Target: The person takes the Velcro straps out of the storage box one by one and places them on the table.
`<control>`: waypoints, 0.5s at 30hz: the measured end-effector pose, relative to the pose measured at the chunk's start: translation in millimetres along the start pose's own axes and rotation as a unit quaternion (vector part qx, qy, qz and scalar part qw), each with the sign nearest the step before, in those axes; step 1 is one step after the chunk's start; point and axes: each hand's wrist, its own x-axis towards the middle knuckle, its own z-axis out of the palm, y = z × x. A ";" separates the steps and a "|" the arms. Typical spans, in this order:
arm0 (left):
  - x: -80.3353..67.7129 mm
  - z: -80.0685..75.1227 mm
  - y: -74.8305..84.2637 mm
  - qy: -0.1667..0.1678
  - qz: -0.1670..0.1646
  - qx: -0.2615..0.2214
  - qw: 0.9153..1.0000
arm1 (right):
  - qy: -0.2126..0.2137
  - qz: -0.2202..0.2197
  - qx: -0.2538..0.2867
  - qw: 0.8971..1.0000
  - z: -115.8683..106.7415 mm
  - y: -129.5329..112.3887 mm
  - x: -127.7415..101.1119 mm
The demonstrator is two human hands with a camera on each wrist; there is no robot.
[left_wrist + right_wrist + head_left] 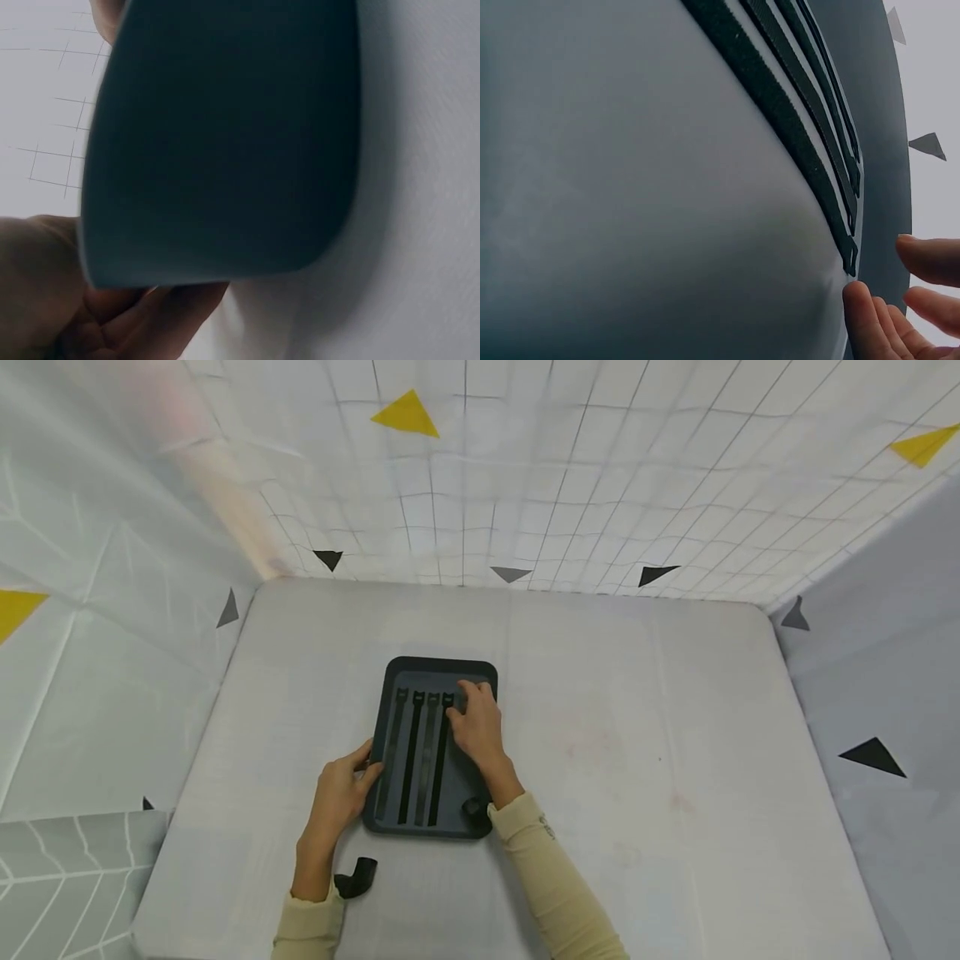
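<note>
Nearest the head camera, two cream sleeves come in from six o'clock. Just beside the left wrist lies a small curled black strap piece on the pale grey tabletop.

A dark rectangular tray with rounded corners and a low raised rim sits near the middle of the tabletop, its long sides running from six to twelve o'clock. Four black straps lie flat inside it, side by side and parallel, filling the nine o'clock half of the tray. Each has a wider, notched head at the twelve o'clock end. In the right wrist view they show a rough, hook-and-loop kind of texture. A small dark roll lies in the tray's corner at about five o'clock, touching the right sleeve.

The left hand holds the tray's nine o'clock edge, thumb on the rim and fingers curled at its side; the left wrist view shows the tray's edge with those fingers below it. The right hand rests inside the tray at its three o'clock half, fingers relaxed and slightly apart, fingertips touching the tray floor just beside the head of the nearest strap. It clamps nothing.

White gridded cloth walls with yellow and black triangles enclose the tabletop.
</note>
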 end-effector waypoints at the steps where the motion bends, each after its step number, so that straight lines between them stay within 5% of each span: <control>1: 0.7 0.1 0.2 0.001 0.002 -0.001 1.000 | 0.001 0.001 0.002 1.000 0.1 0.5 0.6; 15: 0.1 -0.1 1.1 0.001 0.001 0.006 1.000 | -0.014 0.012 0.021 1.000 -1.0 -0.3 3.7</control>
